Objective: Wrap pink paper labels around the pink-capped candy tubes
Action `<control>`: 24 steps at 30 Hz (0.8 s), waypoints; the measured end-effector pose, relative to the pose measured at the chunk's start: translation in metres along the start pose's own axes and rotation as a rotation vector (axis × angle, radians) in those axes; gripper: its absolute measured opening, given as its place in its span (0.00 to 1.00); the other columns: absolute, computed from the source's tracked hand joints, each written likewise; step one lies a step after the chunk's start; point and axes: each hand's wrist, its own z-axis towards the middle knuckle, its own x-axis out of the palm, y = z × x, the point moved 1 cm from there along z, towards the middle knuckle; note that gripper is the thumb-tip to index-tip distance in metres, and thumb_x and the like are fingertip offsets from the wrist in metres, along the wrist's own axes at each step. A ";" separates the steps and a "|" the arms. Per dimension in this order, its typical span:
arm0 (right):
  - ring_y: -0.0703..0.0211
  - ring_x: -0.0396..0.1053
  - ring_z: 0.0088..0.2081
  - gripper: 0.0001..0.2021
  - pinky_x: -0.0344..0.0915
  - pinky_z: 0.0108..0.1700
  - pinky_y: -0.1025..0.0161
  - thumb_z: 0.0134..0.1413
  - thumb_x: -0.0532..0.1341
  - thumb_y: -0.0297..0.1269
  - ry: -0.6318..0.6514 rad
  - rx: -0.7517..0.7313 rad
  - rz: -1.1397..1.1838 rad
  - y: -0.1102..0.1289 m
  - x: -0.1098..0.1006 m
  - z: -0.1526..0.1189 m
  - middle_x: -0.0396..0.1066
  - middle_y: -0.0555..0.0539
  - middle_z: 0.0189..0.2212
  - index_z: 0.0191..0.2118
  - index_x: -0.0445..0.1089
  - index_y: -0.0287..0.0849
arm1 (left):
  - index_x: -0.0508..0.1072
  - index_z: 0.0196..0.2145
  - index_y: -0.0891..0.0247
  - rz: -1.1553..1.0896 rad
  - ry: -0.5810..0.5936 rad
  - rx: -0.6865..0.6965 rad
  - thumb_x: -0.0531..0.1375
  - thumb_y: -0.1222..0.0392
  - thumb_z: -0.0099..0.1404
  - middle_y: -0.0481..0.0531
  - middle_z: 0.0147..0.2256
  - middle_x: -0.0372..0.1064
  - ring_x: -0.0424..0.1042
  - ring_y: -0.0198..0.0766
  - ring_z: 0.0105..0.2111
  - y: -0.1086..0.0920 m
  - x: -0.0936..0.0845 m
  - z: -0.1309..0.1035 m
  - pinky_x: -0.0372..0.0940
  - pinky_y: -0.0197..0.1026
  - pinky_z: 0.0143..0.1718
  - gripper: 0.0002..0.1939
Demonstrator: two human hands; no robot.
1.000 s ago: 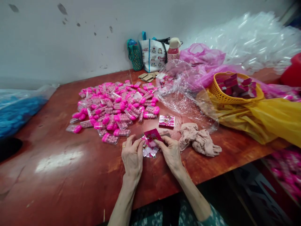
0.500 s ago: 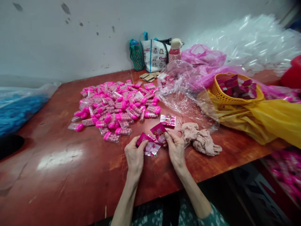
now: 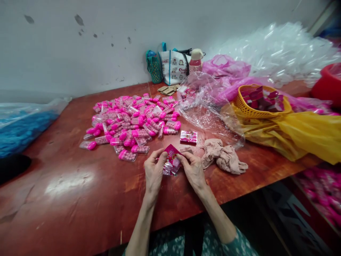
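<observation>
My left hand pinches a shiny printed sleeve with a clear lower part; most of it lies behind my fingers and a magenta printed label. That label is gripped by my right hand between thumb and fingers, and it overlaps the sleeve. Just beyond my hands a small stack of printed labels rests on the table. To the far left of them spreads a pile of clear little bottles with pink caps, filled with pink beads or candies. A crumpled beige cloth lies right of my right hand.
A yellow basket of magenta packs stands on yellow plastic at right. Clear film, a pink bag, a white tote and a flask are behind. Blue items in a bag lie left.
My hands have come closer together. The right hand's label has moved left and now overlaps the sleeve in my left hand. The view has shifted slightly.
</observation>
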 end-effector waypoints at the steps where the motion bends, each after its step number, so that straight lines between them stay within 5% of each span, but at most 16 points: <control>1: 0.62 0.63 0.25 0.10 0.60 0.29 0.67 0.52 0.59 0.39 0.024 0.003 0.010 0.001 0.001 -0.002 0.70 0.50 0.24 0.30 0.75 0.40 | 0.78 0.31 0.63 -0.068 0.021 -0.057 0.64 0.54 0.52 0.52 0.27 0.73 0.70 0.39 0.26 0.000 0.002 0.000 0.66 0.41 0.29 0.10; 7: 0.64 0.63 0.22 0.14 0.60 0.25 0.69 0.51 0.60 0.44 0.168 0.072 0.118 0.008 0.007 -0.013 0.70 0.51 0.21 0.30 0.75 0.38 | 0.77 0.25 0.65 -0.391 -0.050 -0.298 0.69 0.59 0.43 0.48 0.22 0.73 0.69 0.32 0.19 -0.005 0.000 -0.009 0.65 0.35 0.23 0.09; 14: 0.65 0.61 0.22 0.10 0.59 0.26 0.69 0.52 0.60 0.39 0.080 0.104 0.110 0.025 0.022 -0.027 0.67 0.52 0.20 0.27 0.73 0.38 | 0.76 0.22 0.66 -0.558 -0.142 -0.397 0.70 0.65 0.39 0.48 0.21 0.73 0.69 0.30 0.19 -0.014 -0.010 -0.019 0.65 0.32 0.22 0.09; 24: 0.67 0.49 0.21 0.18 0.47 0.23 0.68 0.58 0.54 0.40 0.093 0.052 -0.035 0.026 0.023 -0.034 0.53 0.55 0.17 0.19 0.64 0.39 | 0.74 0.18 0.67 -0.643 -0.152 -0.480 0.71 0.66 0.37 0.47 0.19 0.72 0.68 0.29 0.20 -0.004 -0.013 -0.022 0.64 0.31 0.24 0.09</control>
